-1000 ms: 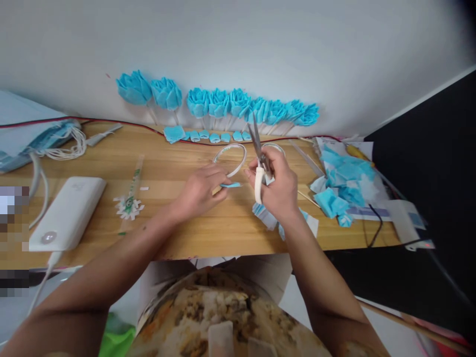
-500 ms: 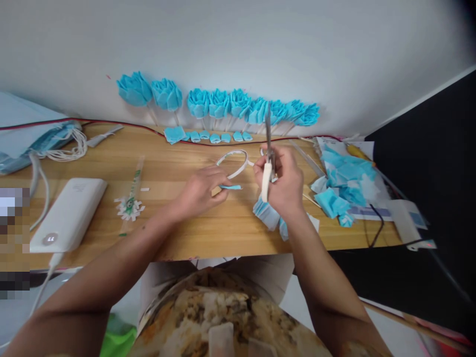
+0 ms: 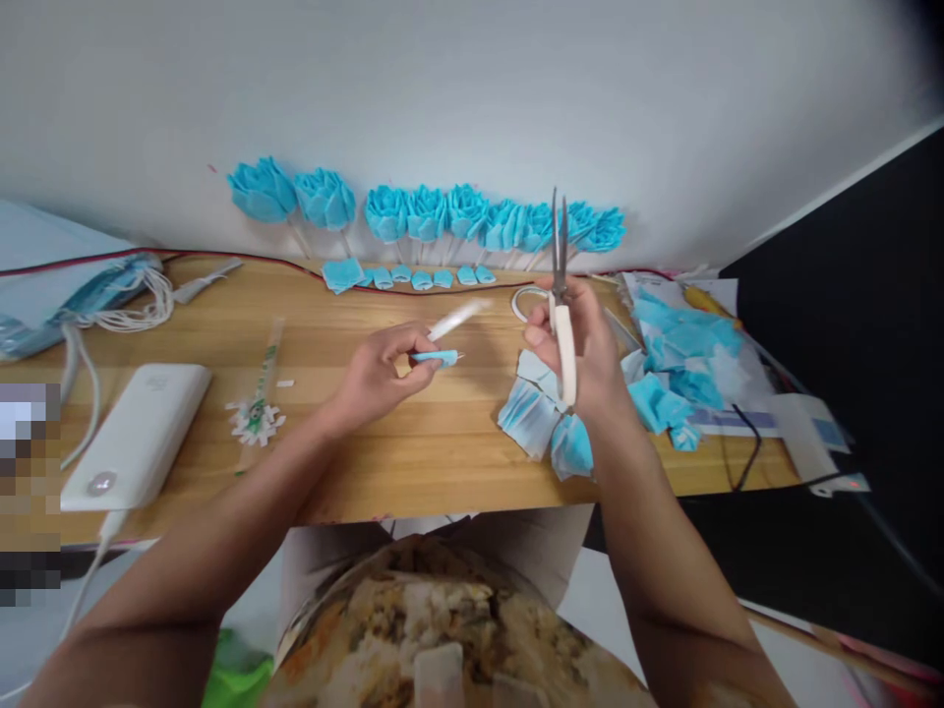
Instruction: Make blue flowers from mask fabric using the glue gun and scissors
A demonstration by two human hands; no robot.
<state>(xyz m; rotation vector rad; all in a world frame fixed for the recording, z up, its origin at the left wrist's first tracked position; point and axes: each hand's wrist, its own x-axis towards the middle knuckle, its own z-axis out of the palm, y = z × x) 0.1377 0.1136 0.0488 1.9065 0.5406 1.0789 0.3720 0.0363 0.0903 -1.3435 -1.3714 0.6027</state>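
Observation:
My left hand [image 3: 380, 372] pinches a small rolled blue paper piece [image 3: 437, 358] just above the wooden table [image 3: 331, 433]. A blurred white strip [image 3: 458, 318] trails up from that piece. My right hand [image 3: 582, 356] grips white-handled scissors [image 3: 561, 295], blades upright and nearly together. A roll of white tape [image 3: 525, 300] lies behind my right hand. Folded blue paper pieces [image 3: 542, 418] lie on the table under my right wrist.
A row of blue paper flowers on sticks [image 3: 420, 211] leans on the wall, small blue rolls [image 3: 413, 277] below them. A white power bank [image 3: 137, 433] and cables sit at left. Blue paper scraps [image 3: 682, 359] pile at right, near the table's edge.
My right hand moved right and up with the scissors, off the tape strip. The strip now hangs loose from the piece in my left hand. The view shifted slightly.

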